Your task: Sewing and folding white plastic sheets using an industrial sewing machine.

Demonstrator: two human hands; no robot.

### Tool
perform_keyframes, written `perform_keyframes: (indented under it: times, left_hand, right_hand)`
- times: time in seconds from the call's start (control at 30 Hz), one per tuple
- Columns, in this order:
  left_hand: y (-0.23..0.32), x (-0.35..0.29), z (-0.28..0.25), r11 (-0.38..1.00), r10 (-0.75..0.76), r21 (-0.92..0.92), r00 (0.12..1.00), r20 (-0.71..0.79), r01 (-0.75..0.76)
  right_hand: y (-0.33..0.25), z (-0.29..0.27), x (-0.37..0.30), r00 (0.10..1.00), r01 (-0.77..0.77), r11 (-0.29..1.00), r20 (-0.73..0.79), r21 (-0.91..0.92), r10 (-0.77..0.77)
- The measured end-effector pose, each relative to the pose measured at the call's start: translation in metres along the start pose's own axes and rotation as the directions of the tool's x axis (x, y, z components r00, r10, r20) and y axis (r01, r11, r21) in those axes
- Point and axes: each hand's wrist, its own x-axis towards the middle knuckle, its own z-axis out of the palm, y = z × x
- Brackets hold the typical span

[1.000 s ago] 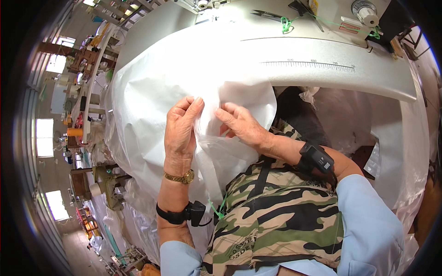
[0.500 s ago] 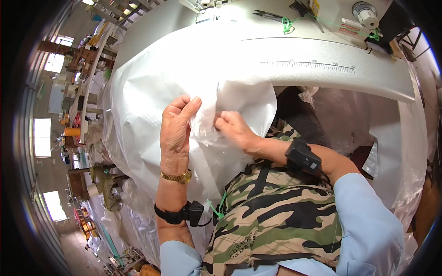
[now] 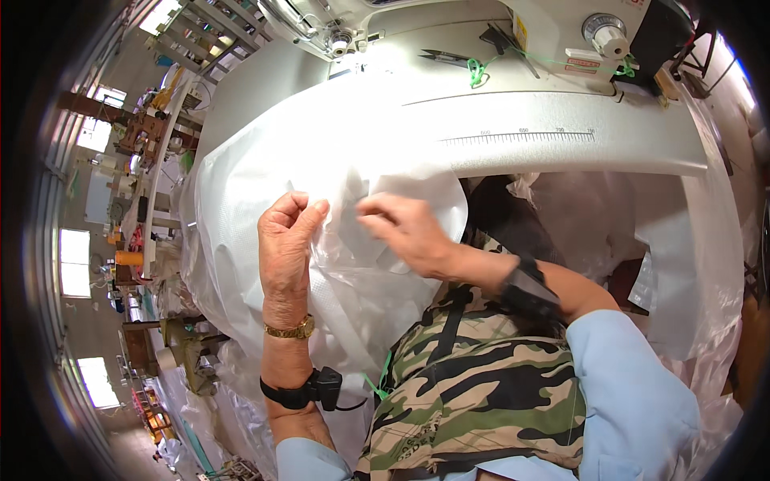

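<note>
A large white woven plastic sheet point(image 3: 241, 208), partly translucent and glaring under the lamp, drapes over the table edge and down over my lap. My left hand point(image 3: 285, 240) pinches a fold of it between thumb and bent fingers. Just to the right, my right hand point(image 3: 409, 232) is over the same sheet with fingers curled. Motion smears its fingertips, so whether they grip the plastic cannot be made out. At the back stands a white sewing machine point(image 3: 553, 40), its needle area point(image 3: 341, 44) beyond the sheet's far end.
A printed ruler scale point(image 3: 521, 136) runs along the table's near edge. Dark thread snips point(image 3: 445, 57) and green string point(image 3: 477, 74) lie by the machine. More clear plastic point(image 3: 577, 208) hangs at the right. Workshop shelves and machines line the left.
My right hand has lifted slightly off its spot against the sheet, its fingers less tightly closed. My left hand keeps its pinch. The whole view has shifted, showing more of the machine.
</note>
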Motion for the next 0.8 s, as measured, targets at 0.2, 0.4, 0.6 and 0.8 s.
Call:
perform_keyframes:
  times: [0.2,0.4,0.6,0.8]
  left_hand:
    - [-0.003,0.002,0.013,0.999,0.040,-0.008,0.996,0.086,-0.039]
    - [0.009,0.002,0.031,0.986,0.001,-0.165,0.998,0.066,0.010]
    - [0.004,0.005,0.024,0.990,0.038,-0.138,0.991,0.125,-0.021]
    - [0.002,0.005,0.025,0.996,0.037,-0.090,0.985,0.170,-0.022]
  right_hand:
    - [0.020,-0.072,-0.040,0.898,0.002,0.787,-0.345,-0.617,-0.273]
    - [0.058,-0.059,-0.052,0.853,-0.238,0.954,-0.508,-0.181,0.117]
    - [-0.011,-0.065,-0.043,0.998,-0.056,0.998,-0.014,0.021,0.057]
    - [-0.049,-0.066,-0.022,0.979,-0.012,0.999,0.204,-0.030,0.018]
